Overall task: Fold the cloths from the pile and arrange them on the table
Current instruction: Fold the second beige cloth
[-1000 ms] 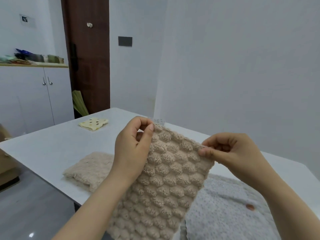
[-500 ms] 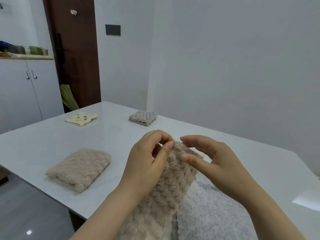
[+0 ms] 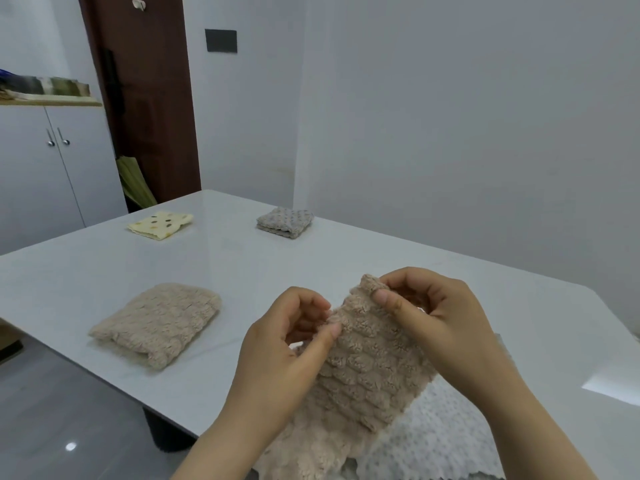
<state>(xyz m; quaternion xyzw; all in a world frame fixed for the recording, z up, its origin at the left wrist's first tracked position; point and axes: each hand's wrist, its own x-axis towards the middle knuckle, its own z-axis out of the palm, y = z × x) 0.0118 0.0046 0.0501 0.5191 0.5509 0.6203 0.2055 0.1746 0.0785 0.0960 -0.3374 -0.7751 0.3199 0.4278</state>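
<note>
Hands farther apart than 0.5 s ago; L hand (image 3: 277, 358) & R hand (image 3: 440, 327) each pinch top edge of bubbly beige cloth (image 3: 370, 372), fingers curled; folded tan cloth (image 3: 157, 323) lies left of it.

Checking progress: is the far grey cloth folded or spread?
Folded: the grey cloth lies as a compact square, layered edges showing.
</note>
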